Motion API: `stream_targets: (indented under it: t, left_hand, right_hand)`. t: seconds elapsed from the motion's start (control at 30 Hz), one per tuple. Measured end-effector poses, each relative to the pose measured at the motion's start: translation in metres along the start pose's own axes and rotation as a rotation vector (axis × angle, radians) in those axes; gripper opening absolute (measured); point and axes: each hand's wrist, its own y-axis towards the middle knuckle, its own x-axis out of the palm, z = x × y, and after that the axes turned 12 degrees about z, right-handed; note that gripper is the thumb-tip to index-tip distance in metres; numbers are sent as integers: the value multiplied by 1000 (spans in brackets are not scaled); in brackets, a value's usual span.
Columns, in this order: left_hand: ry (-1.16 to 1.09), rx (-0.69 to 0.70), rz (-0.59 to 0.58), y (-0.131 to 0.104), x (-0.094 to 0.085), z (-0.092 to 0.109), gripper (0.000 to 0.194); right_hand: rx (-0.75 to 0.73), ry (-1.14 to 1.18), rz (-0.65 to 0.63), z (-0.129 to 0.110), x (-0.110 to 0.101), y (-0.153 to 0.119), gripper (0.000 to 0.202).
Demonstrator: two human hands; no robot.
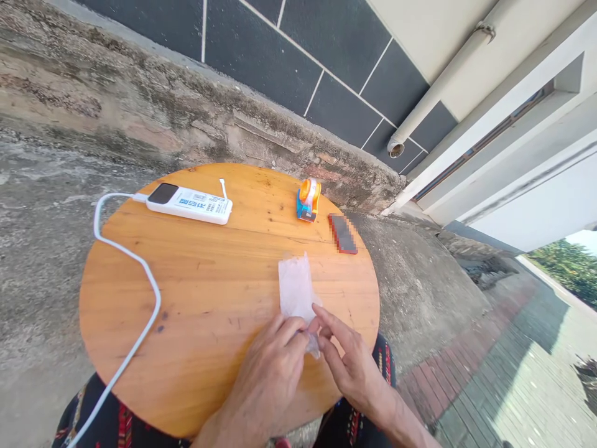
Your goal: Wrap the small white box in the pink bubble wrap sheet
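A crumpled, translucent pinkish-white plastic sheet (pixel 296 283) lies on the round wooden table (pixel 219 280) near its front edge. My left hand (pixel 277 354) has its fingers curled closed over the lower part of that sheet. From the right, my right hand (pixel 347 358) meets the left fingertips at the sheet's edge. Its index finger reaches forward along the plastic, and the other fingers are bent in around the edge. Where the two hands meet, part of the sheet is covered by fingers. A loose end of it pokes out below them.
A white power-bank-like device (pixel 191 204) with a dark screen sits at the back left, its white cable (pixel 152 280) trailing off the table. An orange and blue tape dispenser (pixel 308 200) stands at the back. Right of it lies a red-edged, pixelated flat object (pixel 344 234). A wall (pixel 280 134) rises behind.
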Motion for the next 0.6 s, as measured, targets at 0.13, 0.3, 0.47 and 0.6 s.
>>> stream_targets:
  t: [0.13,0.3,0.47,0.6]
  left_hand:
    - [-44,-55,-21,0,-1,0,29]
    - [-143,-166,20,1,-7,5,27]
    - [-93,-257,133,2,0,15,13]
    - [0,-293,177,2,14,14,9]
  right_hand:
    - [7,-8,-16,7,4,2,51]
    - [-96,-138,-53,6,7,5,62]
    - [-174,-370,-84,2,8,8,76]
    - [-234,-433,-87,-2,7,9,78]
